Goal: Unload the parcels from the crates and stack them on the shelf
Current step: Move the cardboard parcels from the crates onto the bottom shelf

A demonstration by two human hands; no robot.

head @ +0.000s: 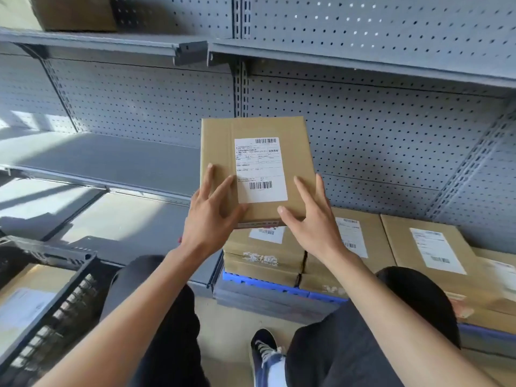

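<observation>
Two hands, left hand (215, 208) and right hand (310, 216), lay flat with straight fingers on the labelled cardboard parcel (257, 169), at its near corners; it sat atop the parcel stack (262, 255), long axis running away toward the shelf's pegboard back (377, 141)

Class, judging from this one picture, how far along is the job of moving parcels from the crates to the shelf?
Partly done. Several stacked parcels already sit on the low shelf. In hand: the left hand and right hand press flat on a labelled parcel atop the stack. Left: the black crate holds at least one more parcel.
</observation>
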